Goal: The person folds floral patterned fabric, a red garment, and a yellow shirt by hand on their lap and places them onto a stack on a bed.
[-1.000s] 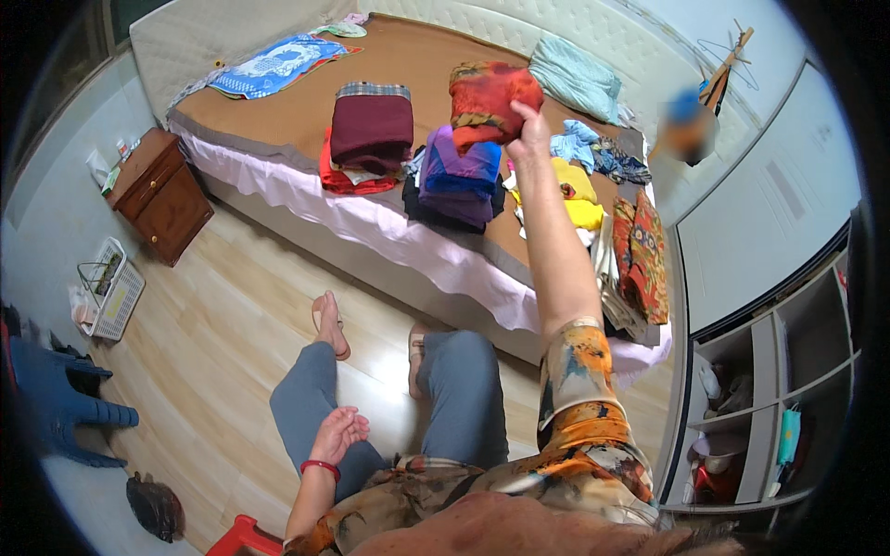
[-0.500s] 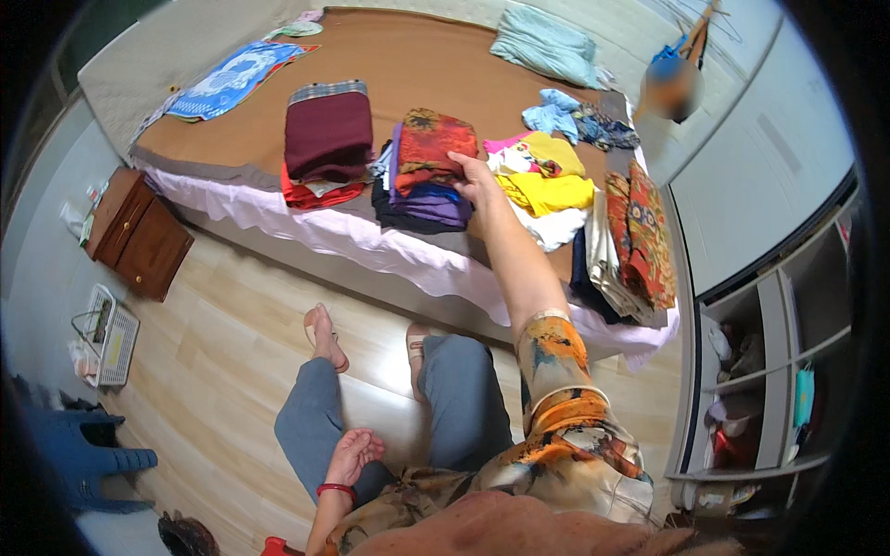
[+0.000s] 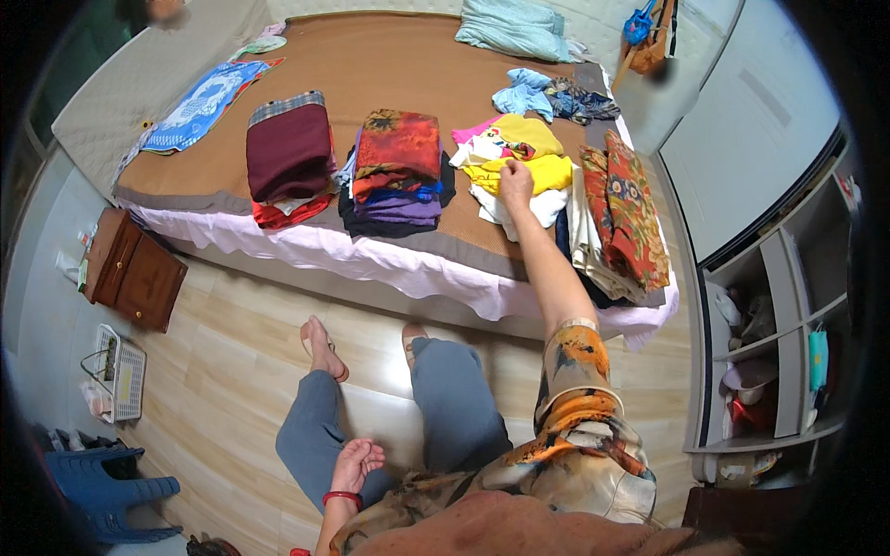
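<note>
My right hand (image 3: 515,183) reaches out over the bed, its fingers curled at a yellow garment (image 3: 547,172) on a pile of folded clothes. Beneath the yellow piece lies white cloth (image 3: 545,206), and a pink edge sticks out at the far left of that pile. What the fingertips do is partly hidden by the back of the hand. To the left stands a stack topped by a red-orange patterned cloth (image 3: 399,146), with purple and black pieces under it. My left hand (image 3: 356,463), wearing a red bracelet, rests palm up on my thigh, empty, fingers loosely bent.
A maroon folded stack (image 3: 289,153) sits on the brown bed (image 3: 389,56). Floral folded fabric (image 3: 632,213) lies at the right edge. Pale-blue clothing (image 3: 521,93) and a pillow (image 3: 513,32) are farther back. A wooden cabinet (image 3: 139,273), white basket (image 3: 128,375) and blue stools (image 3: 107,486) stand left.
My right hand has left the patterned cloth on the middle stack and moved right to the yellow garment. The patterned cloth now lies flat on its stack. My left hand stays on my thigh.
</note>
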A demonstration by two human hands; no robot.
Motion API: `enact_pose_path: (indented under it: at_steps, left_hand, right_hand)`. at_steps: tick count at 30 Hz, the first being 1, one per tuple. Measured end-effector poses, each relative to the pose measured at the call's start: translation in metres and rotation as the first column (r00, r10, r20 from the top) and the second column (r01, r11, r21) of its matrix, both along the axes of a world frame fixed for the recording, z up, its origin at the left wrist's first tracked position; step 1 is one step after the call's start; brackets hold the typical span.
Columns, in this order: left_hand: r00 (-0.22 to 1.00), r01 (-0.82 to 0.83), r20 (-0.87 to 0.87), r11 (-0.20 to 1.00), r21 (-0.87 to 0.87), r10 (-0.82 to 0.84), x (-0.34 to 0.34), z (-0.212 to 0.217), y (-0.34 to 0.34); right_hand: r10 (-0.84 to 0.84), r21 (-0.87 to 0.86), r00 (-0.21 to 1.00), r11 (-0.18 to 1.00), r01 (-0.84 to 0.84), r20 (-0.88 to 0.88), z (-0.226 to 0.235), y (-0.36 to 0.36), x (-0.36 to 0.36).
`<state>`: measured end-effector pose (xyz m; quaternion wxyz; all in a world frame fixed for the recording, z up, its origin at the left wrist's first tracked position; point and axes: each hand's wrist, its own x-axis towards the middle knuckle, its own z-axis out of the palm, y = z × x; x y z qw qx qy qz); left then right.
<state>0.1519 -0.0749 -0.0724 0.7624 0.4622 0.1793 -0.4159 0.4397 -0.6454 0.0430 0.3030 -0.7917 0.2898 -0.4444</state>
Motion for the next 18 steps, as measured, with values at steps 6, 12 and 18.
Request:
enact_pose_path:
  at_steps: [6, 12, 18]
  left_hand:
    - [0.998, -0.014, -0.063, 0.999, 0.041, 0.016, 0.001, -0.007, 0.000]
    - [0.998, -0.008, -0.058, 0.996, 0.089, 0.013, -0.006, -0.009, -0.005]
    - [0.999, -0.003, -0.038, 0.997, 0.083, 0.007, -0.017, -0.012, -0.008]
  right_hand:
    - [-0.147, -0.126, 0.886, 0.987, 0.101, -0.440, 0.042, -0.014, 0.016]
    - [-0.132, 0.065, 0.775, 0.974, 0.217, -0.618, 0.014, -0.060, 0.041]
    - [-0.212, 0.035, 0.977, 0.977, 0.212, 0.002, 0.009, -0.079, 0.017]
